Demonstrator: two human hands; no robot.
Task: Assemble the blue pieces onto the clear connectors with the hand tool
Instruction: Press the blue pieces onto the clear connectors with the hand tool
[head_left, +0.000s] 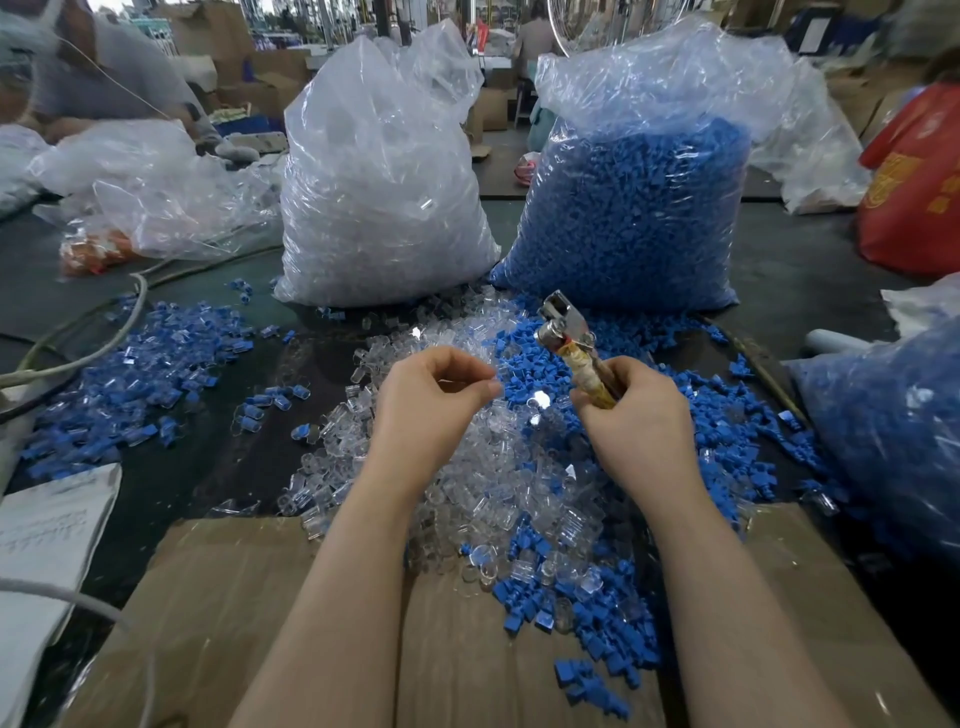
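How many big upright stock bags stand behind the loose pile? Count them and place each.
2: the bag of clear connectors stands back left, the bag of blue pieces back right. Other bags lie at the frame edges.

Loose blue pieces (540, 364) and clear connectors (467, 467) lie heaped together; the metal-headed hand tool (566, 327) tilts upward.

Two tall bags (384, 208) (634, 208) block far reach; bare cardboard (249, 597) near left offers room.
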